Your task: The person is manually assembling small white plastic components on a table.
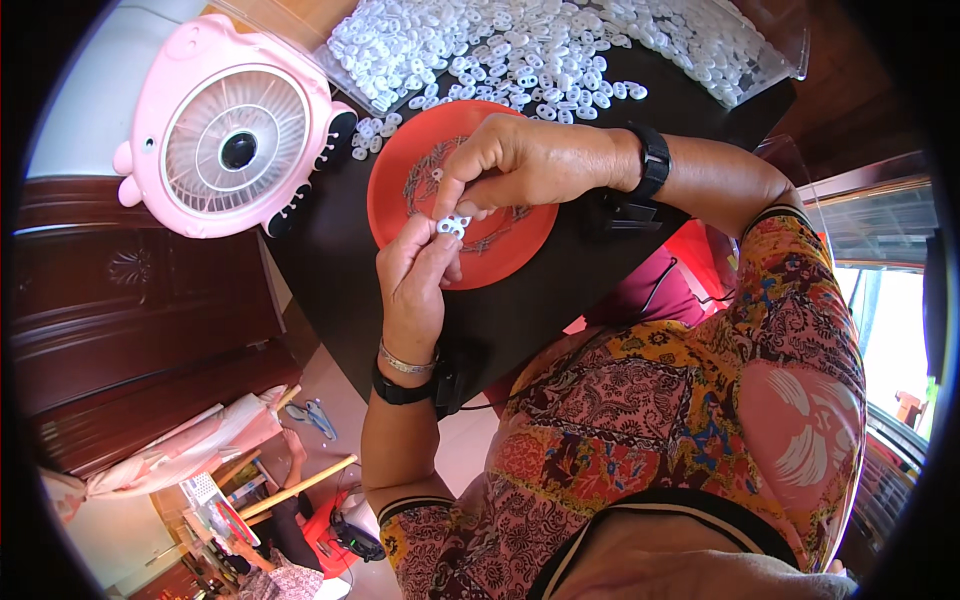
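Over a round orange-red plate (pixel 520 262), my two hands meet fingertip to fingertip. My left hand (pixel 412 280) is closed in a pinch on a small white oval plastic piece with holes (pixel 450 228). Bent over from the right, my right hand (pixel 520 165) is closed too, its thumb and forefinger at the top edge of the white piece. Whatever tiny thing those right fingertips may hold is hidden. Thin grey metal pins or screws (pixel 425 170) lie scattered on the plate around and beneath the hands.
A large heap of white two-hole pieces (pixel 490 50) covers the far side of the dark table (pixel 330 235), partly in clear trays (pixel 740 90). A pink animal-shaped fan (pixel 240 140) stands at the left. Another person's arm (pixel 293 455) shows at lower left, near blue scissors (pixel 318 418).
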Action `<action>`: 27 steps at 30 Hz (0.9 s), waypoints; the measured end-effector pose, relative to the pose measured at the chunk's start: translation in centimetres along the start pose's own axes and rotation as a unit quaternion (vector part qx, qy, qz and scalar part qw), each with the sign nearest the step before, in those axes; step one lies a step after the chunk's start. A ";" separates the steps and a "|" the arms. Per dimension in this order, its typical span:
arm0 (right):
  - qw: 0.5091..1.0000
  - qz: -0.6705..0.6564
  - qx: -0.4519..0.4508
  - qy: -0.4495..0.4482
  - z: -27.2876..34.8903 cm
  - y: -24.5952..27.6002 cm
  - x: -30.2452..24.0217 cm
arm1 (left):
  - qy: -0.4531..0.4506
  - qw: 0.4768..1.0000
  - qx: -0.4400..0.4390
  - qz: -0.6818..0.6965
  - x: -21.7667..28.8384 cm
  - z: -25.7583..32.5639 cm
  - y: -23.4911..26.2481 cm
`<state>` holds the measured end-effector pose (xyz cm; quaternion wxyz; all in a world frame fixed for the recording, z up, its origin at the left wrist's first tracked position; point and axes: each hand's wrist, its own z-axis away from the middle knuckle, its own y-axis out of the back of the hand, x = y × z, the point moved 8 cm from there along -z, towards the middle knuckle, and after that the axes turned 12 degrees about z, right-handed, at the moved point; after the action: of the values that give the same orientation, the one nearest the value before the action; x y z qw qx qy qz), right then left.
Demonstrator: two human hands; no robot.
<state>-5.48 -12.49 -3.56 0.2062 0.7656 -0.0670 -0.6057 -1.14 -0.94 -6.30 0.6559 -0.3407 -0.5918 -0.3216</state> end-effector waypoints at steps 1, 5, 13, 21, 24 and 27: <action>1.000 0.001 0.000 0.000 0.0 0.1 0.0 | 0.000 1.000 0.000 0.001 0.1 0.0 0.0; 0.998 -0.057 -0.017 -0.034 -0.1 -0.1 0.7 | 0.000 1.000 -0.014 0.002 0.2 0.1 -0.2; 0.993 -0.090 -0.046 -0.064 0.0 -0.2 0.9 | -0.007 1.000 -0.025 0.010 0.0 0.0 -0.2; 0.996 -0.084 -0.035 -0.019 -0.1 -0.6 0.1 | -0.025 0.998 -0.008 0.065 0.1 -0.2 0.3; 0.996 -0.088 -0.022 -0.019 -0.2 -0.7 0.4 | -0.030 0.994 0.008 0.104 0.2 -0.2 0.3; 0.994 -0.108 -0.009 -0.020 -0.2 -0.6 0.5 | -0.052 0.993 -0.006 0.103 0.7 -0.3 0.2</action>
<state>-5.27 -12.08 -4.20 0.1452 0.7542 0.0180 -0.6401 -0.72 -1.09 -5.68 0.6521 -0.4198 -0.5849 -0.2376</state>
